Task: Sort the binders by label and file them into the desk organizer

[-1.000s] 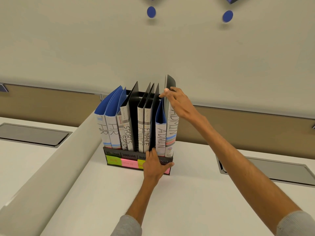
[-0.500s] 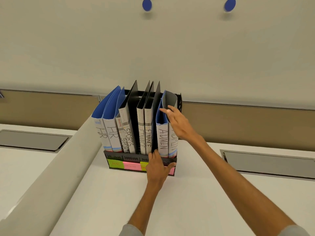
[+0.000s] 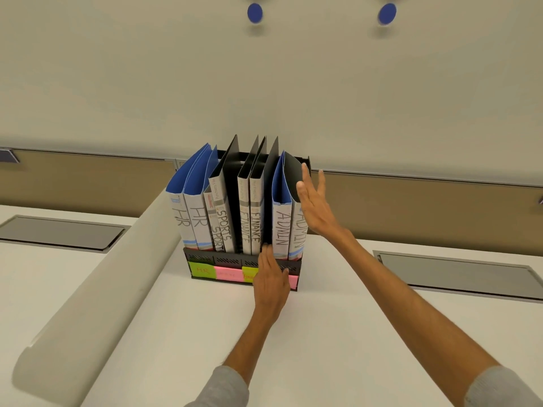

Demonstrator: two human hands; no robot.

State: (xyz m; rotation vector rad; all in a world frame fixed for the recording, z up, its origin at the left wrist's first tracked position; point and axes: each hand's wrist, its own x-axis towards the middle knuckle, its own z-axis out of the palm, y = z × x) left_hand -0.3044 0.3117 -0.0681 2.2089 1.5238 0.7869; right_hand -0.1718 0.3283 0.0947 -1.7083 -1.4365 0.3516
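Observation:
A black desk organizer (image 3: 205, 255) stands on the white desk with several binders upright in it. From left to right their spines read HR (image 3: 199, 221), SPORTS (image 3: 224, 227), FINANCE (image 3: 255, 227) and ADMIN (image 3: 281, 230). My right hand (image 3: 316, 205) lies flat with straight fingers against the right side of the rightmost ADMIN binder (image 3: 299, 233). My left hand (image 3: 271, 279) rests with straight fingers on the organizer's front, covering part of its coloured sticky labels (image 3: 227, 273).
A rounded white divider (image 3: 97, 295) runs diagonally along the left of the organizer. Grey recessed panels (image 3: 58, 232) (image 3: 458, 273) sit in the desk on both sides. A beige wall strip runs behind.
My right hand pushed the rightmost ADMIN binder down into the organizer, let go of its top edge and now lies flat on its side. My left hand stayed on the organizer's front.

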